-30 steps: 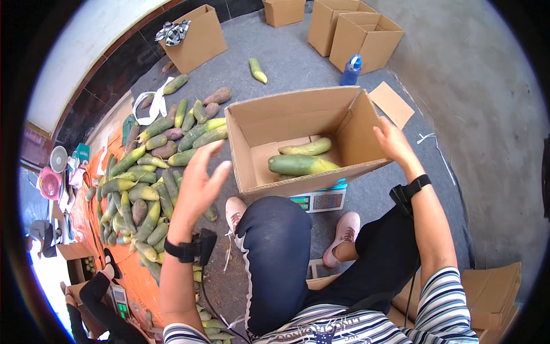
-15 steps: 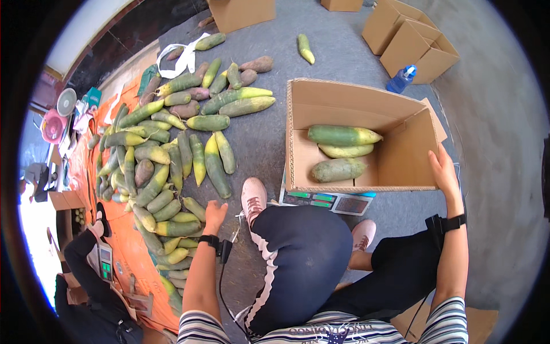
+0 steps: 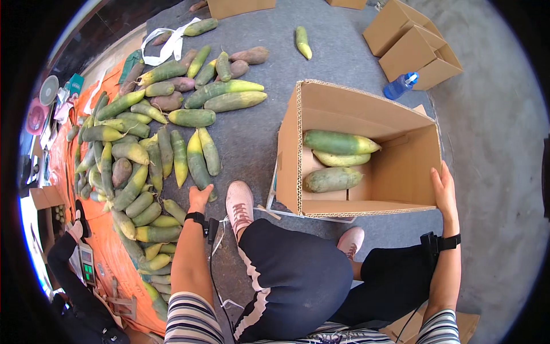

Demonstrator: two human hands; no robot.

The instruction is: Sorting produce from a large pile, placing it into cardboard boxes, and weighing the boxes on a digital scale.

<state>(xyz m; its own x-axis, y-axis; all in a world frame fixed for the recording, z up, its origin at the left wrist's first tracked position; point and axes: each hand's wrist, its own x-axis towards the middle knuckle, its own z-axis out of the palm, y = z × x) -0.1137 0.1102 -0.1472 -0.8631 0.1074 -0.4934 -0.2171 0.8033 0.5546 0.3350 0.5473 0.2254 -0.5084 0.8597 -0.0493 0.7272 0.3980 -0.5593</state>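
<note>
My left hand (image 3: 200, 198) is at the near end of a long green radish (image 3: 198, 161), thumb over it and the other fingers along its left side. That radish lies at the right edge of a big pile of green radishes (image 3: 137, 203). On the right, my right hand (image 3: 444, 192) grips the right wall of an open cardboard box (image 3: 409, 166), fingers partly hidden by the wall. Inside the box lie a large green radish (image 3: 338, 142), a paler one (image 3: 342, 160) beneath it and a stubby one (image 3: 333, 179). The box sits tilted on a scale (image 3: 275, 189), mostly covered by it.
A blue bottle (image 3: 400, 85) and more cardboard boxes (image 3: 409, 43) stand beyond the box. One lone radish (image 3: 303, 42) lies on the grey floor. A white plastic bag (image 3: 166, 49) rests by the pile's far end. Another person's dark sleeve (image 3: 66, 269) shows at lower left.
My left hand has moved forward onto the radish's near end. The box has tipped, so its left outer side shows and the scale's display is now covered. My right hand stays on its wall.
</note>
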